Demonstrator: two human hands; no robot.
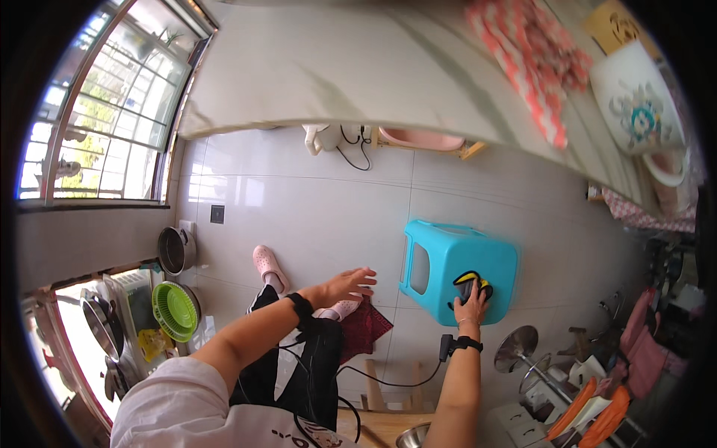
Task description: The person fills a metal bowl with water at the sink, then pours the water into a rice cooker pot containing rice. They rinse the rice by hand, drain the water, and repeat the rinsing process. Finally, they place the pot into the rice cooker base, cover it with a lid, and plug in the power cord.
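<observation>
A bright blue plastic stool stands on the tiled floor ahead of me to the right. On its flat top lies a bunched dark grey and yellow cloth, partly covered by my right hand. The fingers of that hand grip the cloth against the stool. My left hand hangs in the air left of the stool, fingers apart, holding nothing. Both wrists wear black straps, and a cable runs from the right one.
A marble-patterned countertop spans the far side. A dark red mat lies by my feet. At left are a metal pot and a green basket. A metal stand and a wooden surface are close by.
</observation>
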